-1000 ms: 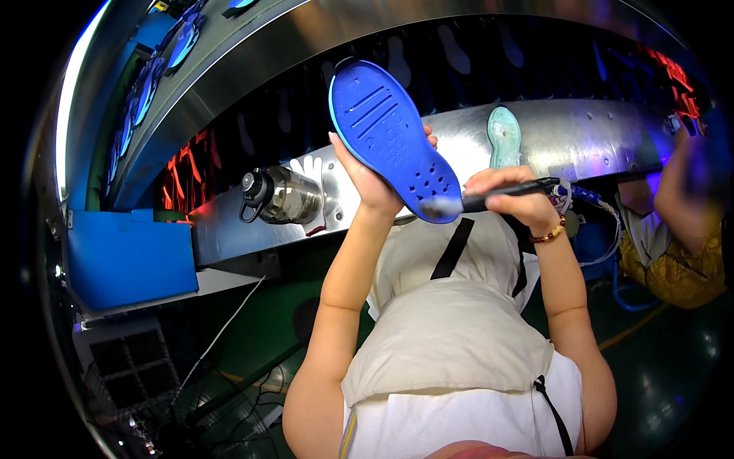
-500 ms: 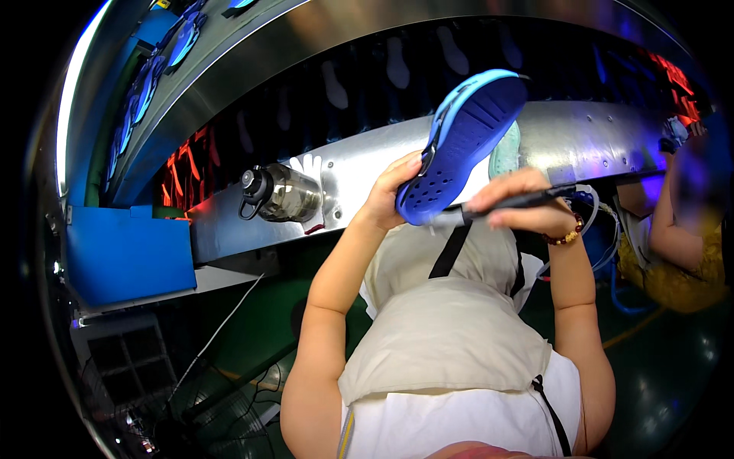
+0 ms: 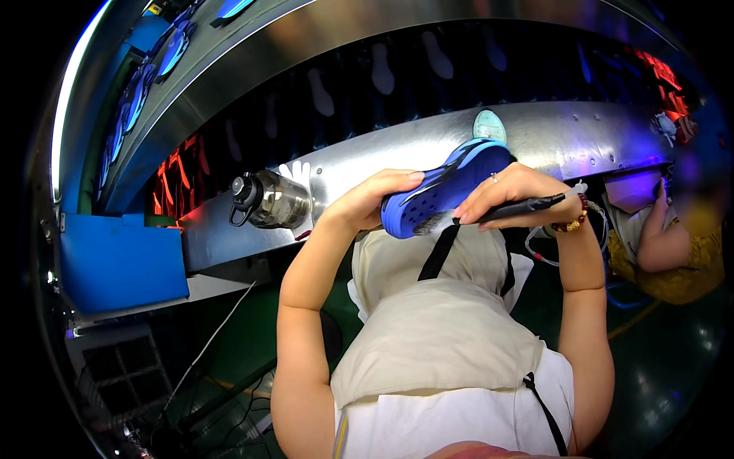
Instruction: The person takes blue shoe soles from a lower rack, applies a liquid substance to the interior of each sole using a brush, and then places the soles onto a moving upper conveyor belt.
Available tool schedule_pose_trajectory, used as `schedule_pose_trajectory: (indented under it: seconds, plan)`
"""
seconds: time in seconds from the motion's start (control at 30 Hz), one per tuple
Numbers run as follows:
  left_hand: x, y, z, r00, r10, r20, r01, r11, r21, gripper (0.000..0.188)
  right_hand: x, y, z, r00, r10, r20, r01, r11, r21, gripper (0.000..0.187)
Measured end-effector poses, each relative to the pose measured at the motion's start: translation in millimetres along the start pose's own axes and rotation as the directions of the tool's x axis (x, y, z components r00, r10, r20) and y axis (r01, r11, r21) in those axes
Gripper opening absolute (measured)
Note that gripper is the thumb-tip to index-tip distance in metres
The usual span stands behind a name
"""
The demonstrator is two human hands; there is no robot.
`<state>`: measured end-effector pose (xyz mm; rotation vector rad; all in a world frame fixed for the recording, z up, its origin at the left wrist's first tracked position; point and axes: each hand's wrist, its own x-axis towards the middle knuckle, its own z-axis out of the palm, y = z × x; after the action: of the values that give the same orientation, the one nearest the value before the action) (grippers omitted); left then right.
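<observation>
While a blue shoe (image 3: 445, 193) is finger-clamped by the left hand (image 3: 371, 200), a brush (image 3: 527, 206) is pinched by the right hand (image 3: 520, 187).

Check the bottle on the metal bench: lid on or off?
On: the black lid covers one end of the see-through bottle, no open mouth showing. Whether it's screwed tight, I can't tell.

Blue shoe (image 3: 443, 193), black-handled brush (image 3: 527, 206)
Shoe's held up tilted, holey underside showing, lighter blue along its top edge; brush slants, pale bristles (image 3: 433, 223) at the shoe's lower-left end.
</observation>
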<state>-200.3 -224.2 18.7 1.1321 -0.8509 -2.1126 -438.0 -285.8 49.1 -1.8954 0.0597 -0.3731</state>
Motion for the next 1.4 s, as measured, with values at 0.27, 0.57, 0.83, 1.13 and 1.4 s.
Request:
schedule_pose_trajectory:
  seconds: [0.27, 0.57, 0.83, 1.13, 1.4]
  plan:
    - [-12, 4, -13, 0.998, 0.061, -0.005, -0.061, 0.967, -0.246, 0.048, -5, 7, -5, 0.984, -0.016, -0.176, 0.013, 1.0, -0.021, 0.021]
    - [-14, -5, -47, 0.971, 0.204, 0.128, -0.141, 0.913, -0.382, 0.049, -11, 23, 1, 0.913, 0.149, -0.38, -0.129, 0.989, 0.077, 0.02]
    - [18, -46, -55, 0.852, 0.519, -0.071, -0.421, 0.597, -0.683, 0.068, -9, 13, 27, 0.875, 0.148, -0.462, -0.055, 0.977, 0.207, 0.022]
    - [115, -117, 4, 0.975, 0.006, -0.224, -0.138, 0.803, -0.58, 0.089, -9, 129, 25, 0.544, 0.409, -0.733, 0.336, 0.694, 0.637, 0.016]
    - [153, -192, 20, 0.997, 0.083, -0.011, -0.08, 0.908, -0.41, 0.084, -63, 157, 32, 0.403, 0.498, -0.768, 0.406, 0.655, 0.638, 0.017]
